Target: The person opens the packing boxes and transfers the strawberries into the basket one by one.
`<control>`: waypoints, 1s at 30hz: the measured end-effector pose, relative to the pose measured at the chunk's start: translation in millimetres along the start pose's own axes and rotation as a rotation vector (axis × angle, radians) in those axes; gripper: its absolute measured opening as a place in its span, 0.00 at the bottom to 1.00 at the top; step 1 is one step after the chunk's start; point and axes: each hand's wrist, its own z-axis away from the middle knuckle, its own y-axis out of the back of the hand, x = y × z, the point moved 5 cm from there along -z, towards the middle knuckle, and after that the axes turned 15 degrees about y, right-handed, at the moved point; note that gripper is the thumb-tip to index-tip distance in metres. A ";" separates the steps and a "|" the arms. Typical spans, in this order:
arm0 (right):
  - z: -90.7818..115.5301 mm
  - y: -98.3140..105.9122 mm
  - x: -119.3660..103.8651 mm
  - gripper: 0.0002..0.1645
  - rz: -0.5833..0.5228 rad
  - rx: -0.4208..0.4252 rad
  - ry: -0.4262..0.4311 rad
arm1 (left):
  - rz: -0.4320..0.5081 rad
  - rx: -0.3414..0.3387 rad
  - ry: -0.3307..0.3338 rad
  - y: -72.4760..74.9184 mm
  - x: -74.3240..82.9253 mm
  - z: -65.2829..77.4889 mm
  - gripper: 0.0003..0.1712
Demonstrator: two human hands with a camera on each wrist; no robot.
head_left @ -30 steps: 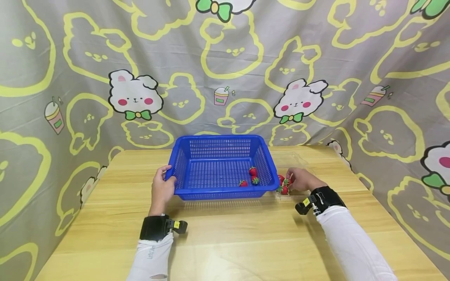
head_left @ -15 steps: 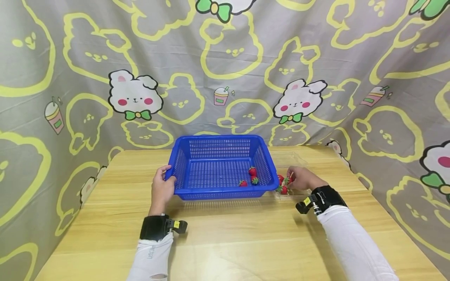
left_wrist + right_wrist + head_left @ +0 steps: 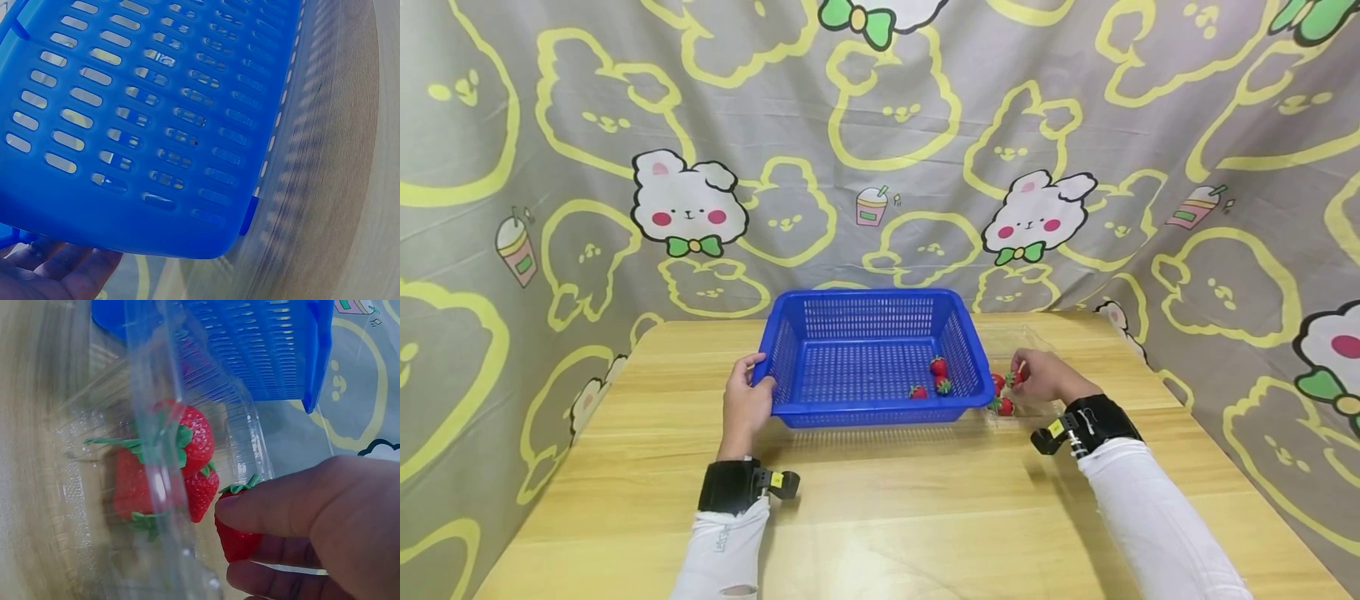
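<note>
The right hand [image 3: 331, 525] is kinda covering a chunk of its strawberry [image 3: 235, 542] — left wrist cam is cropping the left hand [image 3: 59, 275] and blue basket [image 3: 162, 125], and that basket's also hiding a bit of the clear container [image 3: 1011, 342] in the head view.

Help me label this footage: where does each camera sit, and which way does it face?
Head: on the head, facing forward and down at the blue basket; left hand, right hand and both sleeves show.
Left wrist: on that wrist, facing the basket's slotted side; fingers show.
Right wrist: on that wrist, facing strawberries in a clear tray; part of that hand shows.
Head and right wrist both show the pinched strawberry.
</note>
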 end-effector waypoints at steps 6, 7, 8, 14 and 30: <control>-2.1 3.0 -1.4 0.17 0.000 0.016 -0.008 | -0.004 0.001 0.000 0.0 -0.8 -0.6 0.25; -2.3 3.4 -1.7 0.17 -0.002 0.016 -0.010 | -0.003 0.001 0.000 -0.1 -1.1 -0.7 0.25; -2.4 3.7 -1.9 0.17 -0.004 0.018 -0.011 | -0.002 0.001 0.000 -0.2 -1.3 -0.9 0.25; -3.1 8.3 -5.3 0.16 0.012 0.035 0.021 | 0.003 -0.005 0.001 -0.6 -1.5 -1.5 0.25; -5.2 14.6 -15.2 0.17 0.045 0.060 0.007 | 0.005 0.004 0.010 -0.7 -1.5 -1.0 0.25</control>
